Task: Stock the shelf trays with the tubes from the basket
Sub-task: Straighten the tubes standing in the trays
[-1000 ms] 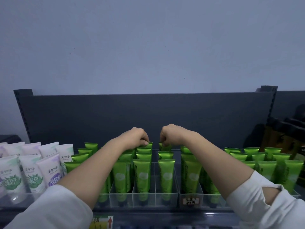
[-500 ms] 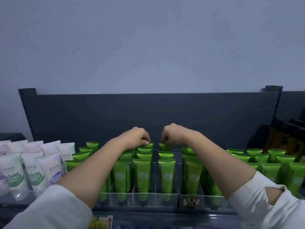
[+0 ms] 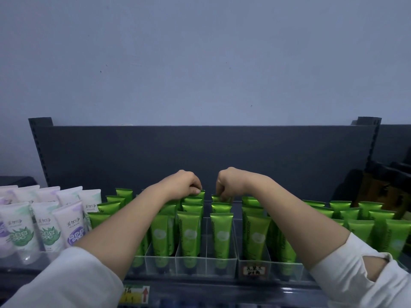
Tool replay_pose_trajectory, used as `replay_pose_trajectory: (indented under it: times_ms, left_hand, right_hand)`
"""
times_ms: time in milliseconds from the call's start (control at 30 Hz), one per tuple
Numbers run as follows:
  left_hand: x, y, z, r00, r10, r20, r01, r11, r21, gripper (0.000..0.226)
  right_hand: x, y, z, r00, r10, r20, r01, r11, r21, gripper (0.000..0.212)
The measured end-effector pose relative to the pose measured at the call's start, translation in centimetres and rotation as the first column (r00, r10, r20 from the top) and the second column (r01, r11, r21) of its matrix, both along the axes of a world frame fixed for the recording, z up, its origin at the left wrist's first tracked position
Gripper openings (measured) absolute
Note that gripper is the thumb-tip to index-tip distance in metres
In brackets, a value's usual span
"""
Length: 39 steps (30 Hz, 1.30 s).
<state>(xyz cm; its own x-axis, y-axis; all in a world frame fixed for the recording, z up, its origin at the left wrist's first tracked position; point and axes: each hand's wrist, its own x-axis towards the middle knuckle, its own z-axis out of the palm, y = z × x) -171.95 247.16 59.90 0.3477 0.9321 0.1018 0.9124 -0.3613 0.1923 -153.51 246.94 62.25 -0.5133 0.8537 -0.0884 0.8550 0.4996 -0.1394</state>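
Tubes (image 3: 221, 234): glossy green, crimped ends up, upright in rows.
Trays (image 3: 205, 264): clear dividers on the shelf, holding the tubes.
Left hand (image 3: 185, 184): fingers curled, pinching a rear tube's top.
Right hand (image 3: 230, 183): likewise, adjacent row.

- Green tubes (image 3: 189, 232): glossy, flat crimped end up, cap down, pale round logo on the front. Standing upright in rows, front to back.
- Trays (image 3: 221, 264): clear plastic with narrow lanes, side by side on the shelf. Each lane holds one file of tubes; front wall bare and see-through.
- Rear tubes (image 3: 216, 198): only the crimped tops show, in the two middle lanes.
- Basket: not in view.
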Motion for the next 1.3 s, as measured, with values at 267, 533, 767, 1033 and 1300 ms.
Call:
replay_pose_trajectory:
  times_ms: [267,533,767,1033,1300]
  left_hand:
    - [-0.1,-0.9,0.1,0.999,0.02,0.029,-0.021,0.999,0.032,0.022]
    - [-1.0,-3.8,1.6,0.995,0.056,0.084,-0.071,0.98,0.184,0.022]
    - [-6.3,-7.7,3.1,0.982,0.177,0.06,-0.187,0.938,0.293,0.021]
    - [-17.1,-12.8,3.5,0.925,0.38,0.006,-0.347,0.839,0.419,0.025]
    - [-29.6,-14.9,1.3,0.902,0.412,0.129,-0.43,0.83,0.357,0.019]
  right_hand:
    - [0.2,-0.4,0.3,1.0,0.017,0.007,-0.017,1.0,-0.021,0.021]
    - [-1.0,-1.4,1.9,0.986,0.145,-0.085,-0.127,0.974,0.186,0.019]
    - [-7.3,-3.0,2.8,0.945,0.306,-0.118,-0.257,0.915,0.313,0.024]
    - [-18.5,-5.8,3.1,0.896,0.414,-0.161,-0.343,0.875,0.342,0.033]
    - [-29.9,-7.2,0.8,0.923,0.339,-0.18,-0.281,0.917,0.283,0.039]
